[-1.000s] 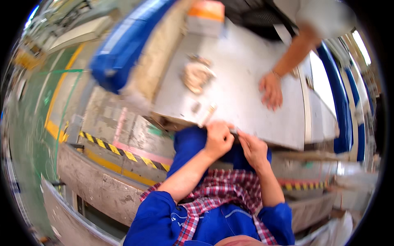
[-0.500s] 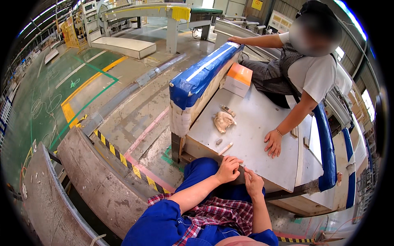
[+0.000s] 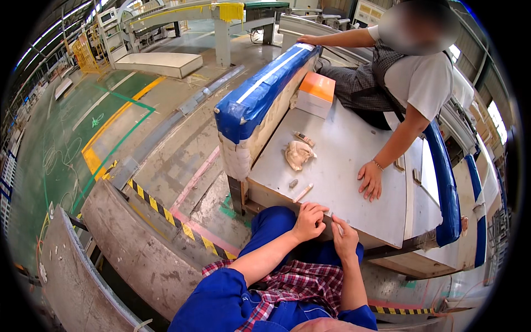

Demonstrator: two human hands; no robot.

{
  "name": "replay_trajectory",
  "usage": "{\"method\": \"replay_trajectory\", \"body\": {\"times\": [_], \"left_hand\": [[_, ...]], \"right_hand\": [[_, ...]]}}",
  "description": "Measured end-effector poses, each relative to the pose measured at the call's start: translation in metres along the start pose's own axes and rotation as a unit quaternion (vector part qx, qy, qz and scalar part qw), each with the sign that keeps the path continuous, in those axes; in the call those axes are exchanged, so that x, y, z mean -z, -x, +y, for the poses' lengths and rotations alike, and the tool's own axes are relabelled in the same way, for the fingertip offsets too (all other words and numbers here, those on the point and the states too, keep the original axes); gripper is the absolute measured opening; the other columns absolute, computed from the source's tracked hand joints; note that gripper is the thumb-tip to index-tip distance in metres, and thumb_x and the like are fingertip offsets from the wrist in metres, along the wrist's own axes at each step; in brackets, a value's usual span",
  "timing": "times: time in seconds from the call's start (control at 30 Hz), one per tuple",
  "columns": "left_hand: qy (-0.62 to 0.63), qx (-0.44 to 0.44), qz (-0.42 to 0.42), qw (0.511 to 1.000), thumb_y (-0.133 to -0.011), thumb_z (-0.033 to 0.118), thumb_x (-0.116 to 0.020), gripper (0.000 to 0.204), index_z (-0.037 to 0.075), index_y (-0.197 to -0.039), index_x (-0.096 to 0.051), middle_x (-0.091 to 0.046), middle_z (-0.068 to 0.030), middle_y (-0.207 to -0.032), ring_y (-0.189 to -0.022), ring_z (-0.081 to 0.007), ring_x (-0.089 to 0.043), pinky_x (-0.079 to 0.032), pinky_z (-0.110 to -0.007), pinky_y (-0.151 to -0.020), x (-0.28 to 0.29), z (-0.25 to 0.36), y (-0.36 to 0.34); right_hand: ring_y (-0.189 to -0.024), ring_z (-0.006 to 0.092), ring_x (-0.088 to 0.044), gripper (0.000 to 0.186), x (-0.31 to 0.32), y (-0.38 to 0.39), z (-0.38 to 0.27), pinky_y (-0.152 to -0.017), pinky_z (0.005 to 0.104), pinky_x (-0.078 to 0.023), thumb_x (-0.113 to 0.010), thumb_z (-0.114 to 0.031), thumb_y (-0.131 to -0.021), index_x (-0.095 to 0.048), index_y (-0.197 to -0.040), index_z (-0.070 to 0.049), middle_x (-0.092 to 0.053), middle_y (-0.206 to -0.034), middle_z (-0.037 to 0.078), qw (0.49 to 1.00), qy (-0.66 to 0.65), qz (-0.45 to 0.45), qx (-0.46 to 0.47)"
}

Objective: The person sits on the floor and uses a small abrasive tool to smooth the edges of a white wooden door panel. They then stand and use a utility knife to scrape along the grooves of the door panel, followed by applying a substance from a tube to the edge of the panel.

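Observation:
My left hand [image 3: 309,222] is closed, fingers curled, at the near edge of the light grey tabletop [image 3: 354,144]. Close on its right, my right hand [image 3: 345,237] has thumb and fingers pinched together at the same edge. Whatever is between the fingers of either hand is too small to make out. Just beyond my left hand lie a whitish stick [image 3: 303,192] and a small grey lump [image 3: 293,183]. Farther back sit a crumpled cream cloth [image 3: 298,155] and a small tube [image 3: 303,138].
A co-worker sits across the table, one hand [image 3: 370,180] flat on its top. An orange and white box [image 3: 316,94] stands at the back. Blue-wrapped padded rails [image 3: 260,91] border the table's sides. A worn curved bench [image 3: 138,243] stands at left.
The view has shifted slightly. My right hand's fingers are a little more upright and pinched. The co-worker's hand stays flat on the table, and the loose items lie as before.

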State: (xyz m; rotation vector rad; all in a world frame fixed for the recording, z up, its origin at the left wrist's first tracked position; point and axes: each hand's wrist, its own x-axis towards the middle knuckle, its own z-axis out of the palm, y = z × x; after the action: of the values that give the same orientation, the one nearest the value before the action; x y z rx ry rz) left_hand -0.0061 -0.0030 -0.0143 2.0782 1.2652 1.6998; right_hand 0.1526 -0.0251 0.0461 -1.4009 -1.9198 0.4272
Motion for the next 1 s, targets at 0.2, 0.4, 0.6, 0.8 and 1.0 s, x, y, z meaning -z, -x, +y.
{"method": "replay_trajectory", "body": {"times": [0.2,0.4,0.6,0.8,1.0], "left_hand": [[-0.003,0.002,0.042,0.999,-0.065,0.009,-0.064,0.018,0.008,-0.063,-0.046,-0.062,-0.0097,-0.11,-0.097,-0.0267,-0.056,-0.035,-0.042,-0.09,0.003,0.012,-0.003],[-0.012,-0.04,0.024,0.999,-0.066,0.011,-0.064,0.016,0.008,-0.065,-0.048,-0.062,-0.0078,-0.105,-0.097,-0.0247,-0.056,-0.036,-0.041,-0.088,0.004,0.017,-0.001],[-0.036,-0.002,0.023,0.999,-0.065,0.012,-0.063,0.014,0.009,-0.063,-0.049,-0.065,-0.0041,-0.101,-0.095,-0.0214,-0.057,-0.032,-0.04,-0.086,0.006,0.024,0.002],[-0.074,-0.046,0.025,0.996,-0.065,0.013,-0.064,0.015,0.009,-0.063,-0.049,-0.065,-0.0041,-0.101,-0.094,-0.0206,-0.057,-0.032,-0.04,-0.085,0.003,0.028,0.002],[-0.042,-0.025,0.033,0.998,-0.066,0.013,-0.063,0.015,0.01,-0.064,-0.049,-0.063,-0.0047,-0.107,-0.098,-0.0215,-0.056,-0.031,-0.04,-0.085,0.005,0.029,0.004]], "right_hand": [[-0.083,0.029,-0.068,0.022,-0.009,-0.008,-0.002,-0.071,0.034,-0.052,-0.066,-0.022,-0.086,-0.069,-0.106,-0.015,-0.069,-0.09,0.012,0.999,0.036,-0.037,-0.014],[-0.082,0.0302,-0.067,0.021,-0.012,-0.001,0.001,-0.071,0.0354,-0.052,-0.065,-0.02,-0.086,-0.069,-0.106,-0.014,-0.069,-0.09,0.013,0.998,0.027,-0.034,-0.042],[-0.08,0.0297,-0.067,0.02,-0.011,0.0,-0.002,-0.069,0.0353,-0.053,-0.064,-0.02,-0.086,-0.069,-0.105,-0.014,-0.069,-0.087,0.013,0.999,0.017,-0.028,-0.035],[-0.08,0.0291,-0.067,0.02,-0.006,0.001,-0.007,-0.069,0.0346,-0.053,-0.064,-0.02,-0.086,-0.069,-0.104,-0.014,-0.069,-0.087,0.013,0.999,0.038,-0.016,-0.023],[-0.082,0.0266,-0.069,0.021,-0.007,0.002,-0.005,-0.071,0.0328,-0.053,-0.064,-0.016,-0.086,-0.069,-0.105,-0.009,-0.069,-0.09,0.014,0.999,-0.006,-0.01,-0.035]]}}
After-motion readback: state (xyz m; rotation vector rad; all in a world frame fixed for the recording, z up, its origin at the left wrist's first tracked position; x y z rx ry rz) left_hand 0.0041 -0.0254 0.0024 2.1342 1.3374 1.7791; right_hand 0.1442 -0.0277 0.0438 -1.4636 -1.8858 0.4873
